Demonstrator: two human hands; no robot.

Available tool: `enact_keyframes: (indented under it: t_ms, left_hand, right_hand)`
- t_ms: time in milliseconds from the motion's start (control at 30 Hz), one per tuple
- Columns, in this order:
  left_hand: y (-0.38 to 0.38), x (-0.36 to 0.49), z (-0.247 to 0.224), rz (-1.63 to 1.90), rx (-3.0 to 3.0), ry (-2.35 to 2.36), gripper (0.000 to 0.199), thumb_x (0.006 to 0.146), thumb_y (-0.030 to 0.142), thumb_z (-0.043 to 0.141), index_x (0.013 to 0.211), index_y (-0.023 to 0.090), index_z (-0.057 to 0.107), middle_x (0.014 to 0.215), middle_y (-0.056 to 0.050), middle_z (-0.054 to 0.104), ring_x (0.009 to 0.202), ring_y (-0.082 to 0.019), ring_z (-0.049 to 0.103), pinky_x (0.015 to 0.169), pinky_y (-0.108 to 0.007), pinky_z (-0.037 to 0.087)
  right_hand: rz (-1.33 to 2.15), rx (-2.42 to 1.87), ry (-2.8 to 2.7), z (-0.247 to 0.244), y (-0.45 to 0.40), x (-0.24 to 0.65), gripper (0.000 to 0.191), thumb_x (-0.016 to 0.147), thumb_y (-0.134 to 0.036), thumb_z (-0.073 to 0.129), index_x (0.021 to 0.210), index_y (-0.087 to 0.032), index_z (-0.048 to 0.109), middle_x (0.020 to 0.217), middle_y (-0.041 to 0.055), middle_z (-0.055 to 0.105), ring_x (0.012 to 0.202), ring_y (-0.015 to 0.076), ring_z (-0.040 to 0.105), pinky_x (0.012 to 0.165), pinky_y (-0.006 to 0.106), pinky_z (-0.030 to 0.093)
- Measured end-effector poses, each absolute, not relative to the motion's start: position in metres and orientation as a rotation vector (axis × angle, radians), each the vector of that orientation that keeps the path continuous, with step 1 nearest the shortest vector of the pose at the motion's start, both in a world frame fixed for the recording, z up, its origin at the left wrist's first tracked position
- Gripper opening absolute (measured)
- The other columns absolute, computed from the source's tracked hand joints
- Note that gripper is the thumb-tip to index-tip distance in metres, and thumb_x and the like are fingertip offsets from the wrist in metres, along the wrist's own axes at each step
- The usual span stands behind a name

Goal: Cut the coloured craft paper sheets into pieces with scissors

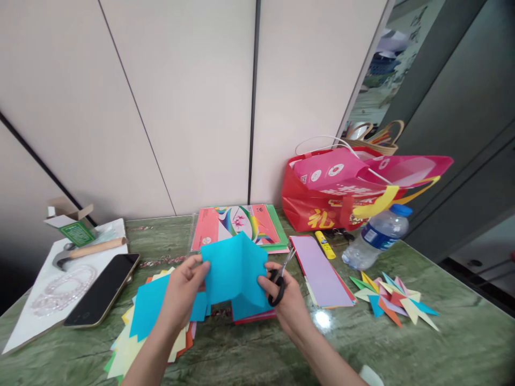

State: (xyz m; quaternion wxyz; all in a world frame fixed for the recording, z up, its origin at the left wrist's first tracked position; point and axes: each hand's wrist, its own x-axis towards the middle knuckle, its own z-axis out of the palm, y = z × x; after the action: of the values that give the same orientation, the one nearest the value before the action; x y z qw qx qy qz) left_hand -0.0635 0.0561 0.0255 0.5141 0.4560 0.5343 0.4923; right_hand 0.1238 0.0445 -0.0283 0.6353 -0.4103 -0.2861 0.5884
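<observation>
A blue sheet of paper (222,274) with a fold down its middle is held up above the table between both hands. My left hand (185,284) pinches its left edge between thumb and fingers. My right hand (284,295) grips the right edge and also has black-handled scissors (277,289) in it, blades pointing up and away. Beneath my left forearm lies a fanned stack of coloured paper squares (148,305), with blue on top. More blue paper (251,308) sits below the held sheet, over a red layer.
Behind are a pink paper pack (207,228), purple strips (322,273) and a glue stick (325,245). To the right stand a red bag (309,201), a water bottle (378,238) and folded paper stars (394,300). On the left lie a phone (102,289) and hammer (88,250).
</observation>
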Motion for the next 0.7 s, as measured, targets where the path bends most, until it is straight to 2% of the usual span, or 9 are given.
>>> enact_keyframes:
  t_ms: [67, 200, 333, 400, 533, 600, 700]
  left_hand:
    - [0.06, -0.077, 0.028, 1.23, 1.077, 1.322, 0.029, 0.065, 0.043, 0.062, 0.075, 0.018, 0.051, 0.047, 0.009, 0.043, 0.042, -0.005, 0.037, 0.043, -0.017, 0.033]
    - [0.066, -0.1, 0.03, 1.293, 1.117, 1.387, 0.031, 0.059, 0.041, 0.067, 0.075, 0.017, 0.056, 0.055, 0.004, 0.054, 0.047, -0.008, 0.045, 0.044, -0.018, 0.036]
    - [0.067, -0.109, 0.034, 1.255, 1.124, 1.383, 0.028, 0.06, 0.04, 0.067, 0.073, 0.017, 0.058, 0.049, 0.005, 0.052, 0.042, -0.007, 0.042, 0.04, -0.017, 0.034]
    - [0.065, -0.107, 0.037, 1.195, 1.054, 1.301, 0.029, 0.064, 0.038, 0.066, 0.082, 0.018, 0.059, 0.054, 0.004, 0.057, 0.045, -0.009, 0.048, 0.043, -0.019, 0.039]
    - [0.06, -0.102, 0.04, 0.978, 0.922, 1.133, 0.037, 0.069, 0.035, 0.063, 0.102, 0.019, 0.057, 0.077, -0.005, 0.067, 0.068, -0.017, 0.061, 0.06, -0.029, 0.049]
    - [0.059, -0.1, 0.039, 0.887, 0.894, 1.128, 0.036, 0.069, 0.034, 0.063, 0.101, 0.018, 0.058, 0.083, -0.007, 0.067, 0.072, -0.019, 0.061, 0.065, -0.033, 0.051]
    - [0.059, -0.099, 0.037, 0.815, 0.881, 1.144, 0.027, 0.067, 0.032, 0.065, 0.088, 0.015, 0.062, 0.079, -0.006, 0.066, 0.067, -0.016, 0.06, 0.065, -0.035, 0.052]
  right_hand:
    - [1.249, -0.985, -0.643, -0.032, 0.049, 0.129, 0.038, 0.051, -0.026, 0.078, 0.082, -0.019, 0.057, 0.059, -0.0062, 0.051, 0.051, 0.0083, 0.046, 0.047, 0.019, 0.033]
    - [1.209, -0.999, -0.617, -0.032, 0.055, 0.137, 0.037, 0.05, -0.027, 0.078, 0.078, -0.018, 0.056, 0.062, -0.0042, 0.057, 0.056, 0.0113, 0.051, 0.053, 0.023, 0.039]
    - [1.173, -1.017, -0.646, -0.029, 0.056, 0.14, 0.037, 0.049, -0.027, 0.078, 0.077, -0.018, 0.055, 0.06, -0.0047, 0.057, 0.055, 0.0114, 0.051, 0.052, 0.023, 0.039]
    - [1.158, -1.019, -0.67, -0.029, 0.056, 0.14, 0.037, 0.051, -0.028, 0.077, 0.078, -0.018, 0.055, 0.061, -0.0044, 0.057, 0.055, 0.0114, 0.052, 0.051, 0.022, 0.039]
    - [1.14, -1.008, -0.703, -0.032, 0.056, 0.14, 0.035, 0.054, -0.028, 0.076, 0.08, -0.018, 0.055, 0.063, -0.0035, 0.058, 0.057, 0.0113, 0.052, 0.051, 0.022, 0.039]
    - [1.148, -1.003, -0.703, -0.033, 0.056, 0.141, 0.035, 0.055, -0.028, 0.076, 0.081, -0.018, 0.055, 0.063, -0.0037, 0.059, 0.057, 0.011, 0.052, 0.051, 0.021, 0.039]
    - [1.162, -0.998, -0.682, -0.033, 0.057, 0.141, 0.036, 0.055, -0.029, 0.076, 0.082, -0.019, 0.055, 0.064, -0.0035, 0.06, 0.058, 0.0111, 0.052, 0.052, 0.021, 0.039]
